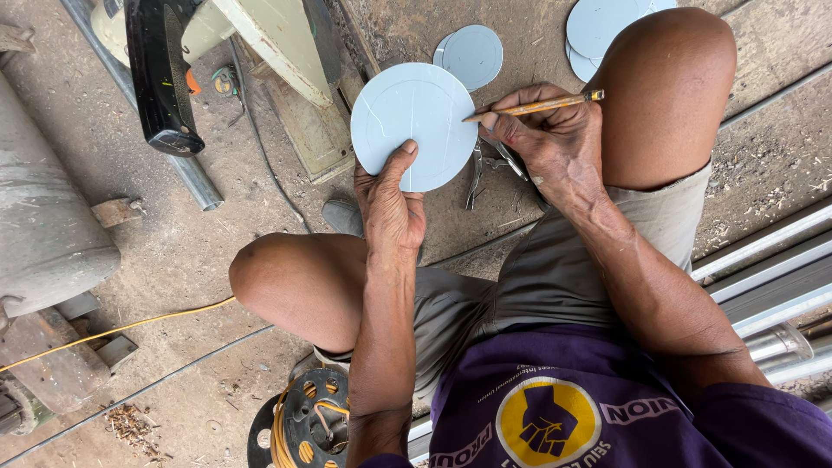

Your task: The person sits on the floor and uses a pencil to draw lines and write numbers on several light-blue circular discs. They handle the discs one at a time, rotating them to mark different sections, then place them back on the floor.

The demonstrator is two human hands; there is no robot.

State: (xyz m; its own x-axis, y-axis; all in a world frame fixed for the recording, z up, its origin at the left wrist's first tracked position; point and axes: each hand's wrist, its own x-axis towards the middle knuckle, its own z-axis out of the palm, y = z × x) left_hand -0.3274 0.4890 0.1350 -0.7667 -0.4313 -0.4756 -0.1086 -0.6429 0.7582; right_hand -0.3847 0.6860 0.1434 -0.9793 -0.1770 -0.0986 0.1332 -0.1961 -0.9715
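Holding 1 grey disc (413,124), the left hand (390,204) pinches its edge; the right hand (546,139) grips 1 pencil (533,107). Pliers (485,169) lie beneath, spare discs (472,54) beyond.

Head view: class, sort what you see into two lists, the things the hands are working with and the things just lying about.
In use:
left hand holding the grey disc
right hand holding the pencil

Lying about:
stacked discs
more discs
pliers
cable reel
metal pipe
yellow cord
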